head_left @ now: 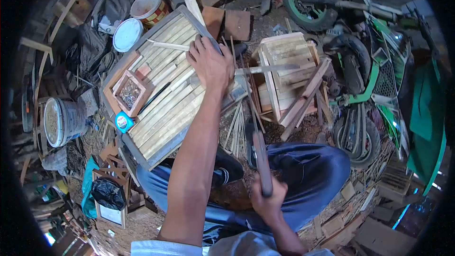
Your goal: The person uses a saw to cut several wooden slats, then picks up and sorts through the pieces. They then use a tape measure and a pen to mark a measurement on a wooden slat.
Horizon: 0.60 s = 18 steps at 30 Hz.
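Note:
My left hand [211,61] presses down at the right edge of a slatted wooden worktop [166,118], its fingers closed over a thin wooden strip. That wooden strip [275,68] sticks out to the right past the worktop's edge. In my right hand [268,200] is the handle of a handsaw [262,159], gripped low over my lap. The saw's narrow blade, seen nearly edge-on, runs up to the strip just right of my left hand. Another pale strip [168,45] lies on the worktop by my left fingertips.
On the worktop sit a small wooden box [134,84] of metal bits and a blue tape measure [124,122]. A slatted wooden crate [286,73] stands to the right, before a green motorbike [377,76]. Buckets [61,122] and wood scraps lie around.

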Each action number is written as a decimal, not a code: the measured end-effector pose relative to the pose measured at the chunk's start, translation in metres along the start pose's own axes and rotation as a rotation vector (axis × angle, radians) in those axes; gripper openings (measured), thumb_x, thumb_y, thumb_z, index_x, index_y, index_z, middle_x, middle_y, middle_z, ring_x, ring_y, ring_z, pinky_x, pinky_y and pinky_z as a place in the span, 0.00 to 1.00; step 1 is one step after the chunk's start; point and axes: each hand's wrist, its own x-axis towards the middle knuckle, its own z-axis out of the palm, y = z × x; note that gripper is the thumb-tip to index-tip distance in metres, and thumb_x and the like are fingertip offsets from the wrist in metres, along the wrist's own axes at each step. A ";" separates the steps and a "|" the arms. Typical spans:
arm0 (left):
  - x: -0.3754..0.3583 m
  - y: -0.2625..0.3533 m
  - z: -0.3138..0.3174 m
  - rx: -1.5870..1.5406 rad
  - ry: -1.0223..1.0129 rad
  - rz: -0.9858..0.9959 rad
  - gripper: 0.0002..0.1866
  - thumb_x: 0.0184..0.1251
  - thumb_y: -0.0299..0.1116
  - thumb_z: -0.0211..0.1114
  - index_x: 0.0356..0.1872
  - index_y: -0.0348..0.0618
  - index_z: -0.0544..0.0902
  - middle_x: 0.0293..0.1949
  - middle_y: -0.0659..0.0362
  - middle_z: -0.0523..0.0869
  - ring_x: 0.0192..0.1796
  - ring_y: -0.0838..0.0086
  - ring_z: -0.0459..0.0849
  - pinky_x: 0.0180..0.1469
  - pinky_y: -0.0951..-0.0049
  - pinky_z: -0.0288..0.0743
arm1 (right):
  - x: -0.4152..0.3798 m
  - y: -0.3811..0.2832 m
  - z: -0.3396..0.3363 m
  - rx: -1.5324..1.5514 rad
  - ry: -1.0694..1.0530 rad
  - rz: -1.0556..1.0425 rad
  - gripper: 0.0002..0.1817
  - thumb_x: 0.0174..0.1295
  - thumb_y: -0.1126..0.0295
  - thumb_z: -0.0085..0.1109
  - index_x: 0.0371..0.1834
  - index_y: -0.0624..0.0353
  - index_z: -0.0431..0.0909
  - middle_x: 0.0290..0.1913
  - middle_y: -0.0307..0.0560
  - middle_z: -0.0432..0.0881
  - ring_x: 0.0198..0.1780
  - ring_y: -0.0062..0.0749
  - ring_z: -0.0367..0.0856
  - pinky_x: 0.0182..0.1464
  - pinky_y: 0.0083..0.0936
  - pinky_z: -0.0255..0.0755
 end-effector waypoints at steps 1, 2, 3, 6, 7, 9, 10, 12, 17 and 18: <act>0.000 0.001 0.001 0.006 -0.002 0.006 0.25 0.60 0.40 0.58 0.54 0.32 0.72 0.61 0.44 0.72 0.66 0.50 0.65 0.71 0.48 0.49 | 0.017 -0.004 0.012 -0.023 0.014 -0.060 0.04 0.61 0.75 0.60 0.34 0.65 0.81 0.17 0.43 0.73 0.20 0.16 0.75 0.26 0.23 0.71; 0.002 0.000 0.002 0.010 0.002 0.007 0.25 0.60 0.40 0.58 0.53 0.32 0.72 0.61 0.44 0.72 0.66 0.50 0.65 0.71 0.48 0.50 | 0.046 -0.012 0.027 -0.049 0.026 -0.126 0.04 0.61 0.74 0.61 0.33 0.65 0.81 0.17 0.45 0.74 0.20 0.17 0.75 0.25 0.24 0.70; 0.000 -0.002 0.003 0.021 -0.010 0.003 0.24 0.60 0.40 0.58 0.53 0.32 0.72 0.60 0.44 0.73 0.65 0.50 0.66 0.70 0.48 0.50 | 0.081 -0.009 0.043 -0.079 0.050 -0.167 0.06 0.61 0.72 0.61 0.30 0.63 0.79 0.16 0.49 0.73 0.18 0.22 0.74 0.24 0.28 0.68; -0.001 -0.003 0.007 0.033 0.038 0.026 0.24 0.59 0.40 0.58 0.51 0.33 0.72 0.58 0.44 0.73 0.64 0.50 0.67 0.70 0.48 0.51 | 0.121 -0.015 0.061 -0.017 0.052 -0.085 0.07 0.61 0.71 0.60 0.30 0.64 0.78 0.16 0.47 0.73 0.19 0.21 0.73 0.26 0.28 0.68; 0.001 -0.005 0.009 0.040 0.065 0.040 0.24 0.59 0.40 0.59 0.51 0.33 0.72 0.58 0.44 0.73 0.64 0.50 0.67 0.70 0.48 0.51 | 0.106 -0.014 0.053 -0.107 0.038 -0.146 0.06 0.61 0.72 0.60 0.31 0.64 0.79 0.16 0.46 0.74 0.20 0.19 0.73 0.26 0.27 0.69; 0.000 -0.002 0.010 0.026 0.059 0.042 0.24 0.59 0.41 0.59 0.51 0.34 0.72 0.59 0.44 0.73 0.64 0.50 0.67 0.70 0.48 0.51 | 0.040 -0.006 0.027 0.003 0.069 -0.081 0.05 0.59 0.74 0.61 0.32 0.65 0.80 0.16 0.44 0.74 0.19 0.18 0.74 0.26 0.25 0.71; 0.000 -0.003 0.011 0.030 0.068 0.046 0.24 0.59 0.41 0.59 0.51 0.34 0.72 0.59 0.44 0.73 0.64 0.50 0.67 0.70 0.48 0.51 | 0.006 0.005 0.014 0.011 0.057 -0.068 0.05 0.59 0.75 0.62 0.33 0.66 0.81 0.16 0.44 0.74 0.19 0.17 0.75 0.27 0.24 0.71; 0.001 -0.006 0.011 0.060 0.046 0.018 0.23 0.59 0.40 0.58 0.50 0.34 0.72 0.59 0.44 0.73 0.64 0.51 0.66 0.70 0.48 0.51 | -0.005 0.001 0.009 0.007 0.029 -0.052 0.04 0.58 0.75 0.62 0.33 0.66 0.81 0.16 0.45 0.73 0.19 0.17 0.75 0.27 0.24 0.72; -0.001 -0.002 0.006 0.056 0.023 0.012 0.22 0.58 0.40 0.59 0.48 0.34 0.72 0.58 0.44 0.73 0.64 0.51 0.66 0.69 0.49 0.52 | 0.124 -0.005 0.062 -0.014 0.103 -0.109 0.08 0.60 0.70 0.59 0.28 0.65 0.77 0.15 0.50 0.72 0.18 0.29 0.75 0.24 0.32 0.68; -0.002 -0.006 0.009 0.068 0.049 0.031 0.22 0.58 0.40 0.59 0.49 0.33 0.72 0.58 0.44 0.73 0.64 0.51 0.66 0.69 0.49 0.52 | 0.121 -0.006 0.064 -0.030 0.096 -0.139 0.09 0.61 0.70 0.59 0.29 0.65 0.77 0.16 0.51 0.73 0.18 0.27 0.75 0.24 0.31 0.68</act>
